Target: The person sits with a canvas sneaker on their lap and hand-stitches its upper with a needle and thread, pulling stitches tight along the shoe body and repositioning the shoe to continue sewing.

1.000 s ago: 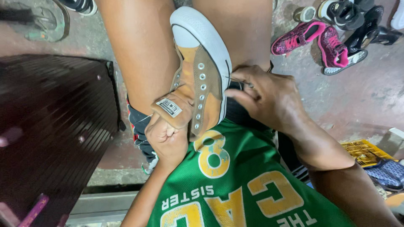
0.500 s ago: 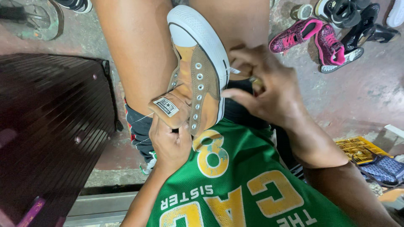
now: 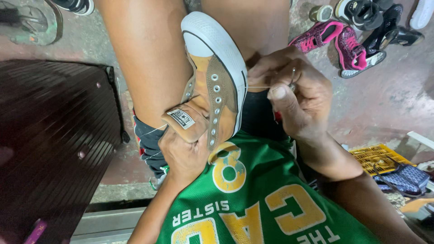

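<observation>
I see the tan sneaker at the middle of the view, toe pointing to twelve o'clock, resting between the bare knees. My left hand, at six o'clock of the sneaker, is closed around its heel end and tongue. My right hand, at three o'clock, pinches a needle between thumb and fingers, a thin thread running taut from the sole edge. Pink shoes lie on the floor at two o'clock, a yellow crate at four.
</observation>
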A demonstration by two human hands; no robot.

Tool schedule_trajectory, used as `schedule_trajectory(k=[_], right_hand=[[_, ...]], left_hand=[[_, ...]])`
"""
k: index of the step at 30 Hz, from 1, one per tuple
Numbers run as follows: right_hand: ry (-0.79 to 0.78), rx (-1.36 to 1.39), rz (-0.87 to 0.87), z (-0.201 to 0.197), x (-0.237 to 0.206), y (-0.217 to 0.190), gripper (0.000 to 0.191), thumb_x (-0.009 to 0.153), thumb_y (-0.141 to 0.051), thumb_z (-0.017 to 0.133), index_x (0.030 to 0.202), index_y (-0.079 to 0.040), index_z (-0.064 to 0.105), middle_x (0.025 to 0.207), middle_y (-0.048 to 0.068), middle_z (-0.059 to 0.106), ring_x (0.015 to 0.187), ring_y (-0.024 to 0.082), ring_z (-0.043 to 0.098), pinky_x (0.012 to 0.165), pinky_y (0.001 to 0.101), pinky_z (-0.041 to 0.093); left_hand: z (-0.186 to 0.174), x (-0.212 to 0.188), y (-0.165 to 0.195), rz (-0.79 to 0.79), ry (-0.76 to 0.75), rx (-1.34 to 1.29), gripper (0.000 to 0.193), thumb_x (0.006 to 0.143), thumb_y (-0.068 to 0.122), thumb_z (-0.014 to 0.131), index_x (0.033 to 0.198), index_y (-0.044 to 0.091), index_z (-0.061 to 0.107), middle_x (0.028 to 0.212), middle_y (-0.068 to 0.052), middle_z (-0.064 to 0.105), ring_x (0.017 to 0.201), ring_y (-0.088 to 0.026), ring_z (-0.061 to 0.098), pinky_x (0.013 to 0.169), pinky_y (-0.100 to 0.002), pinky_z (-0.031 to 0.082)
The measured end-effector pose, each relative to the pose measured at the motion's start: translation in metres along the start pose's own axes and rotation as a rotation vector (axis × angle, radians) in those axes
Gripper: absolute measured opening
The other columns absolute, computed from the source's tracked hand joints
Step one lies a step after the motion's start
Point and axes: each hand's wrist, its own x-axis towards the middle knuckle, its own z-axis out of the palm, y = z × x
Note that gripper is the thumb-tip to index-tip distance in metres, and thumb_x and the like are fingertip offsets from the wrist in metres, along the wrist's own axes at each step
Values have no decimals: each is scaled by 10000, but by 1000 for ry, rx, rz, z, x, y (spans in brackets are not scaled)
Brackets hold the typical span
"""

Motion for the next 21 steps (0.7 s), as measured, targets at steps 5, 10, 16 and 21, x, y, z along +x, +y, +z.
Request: schedule_trajectory(k=[5,10,16,21], right_hand=[[-153,-150,-157,34,14,1,158,1050,-110,625,928,-17,584,867,90,649,735,185,643,641,323,534],[-146,-528,-346,53,34,15,139,982,-10,674,887,-13,573,743,128,583,645,283,605,581,384,477],[-123,-621,-356,64,43,14,146,967,0,681,872,-36,576,730,124,584,622,302,608,561,394,479],[-129,-622,-367,62,46,-1,119,936,-8,705,884,-50,607,714,117,597,612,292,626,578,394,493]], left_hand=[[-4,7,0,9,-23,-9,123,913,89,709,1035,90,728,997,-154,727,891,-354,721,788,-435,577],[-8,13,-3,35,-46,30,169,880,74,715,1043,98,751,952,-153,715,806,-336,709,718,-427,570],[-14,12,-10,123,-17,17,253,828,-11,703,1025,145,737,931,-129,706,826,-336,718,739,-431,585],[-14,7,-13,112,-3,-10,253,815,-12,712,1024,130,729,908,-136,701,789,-342,707,711,-437,578]])
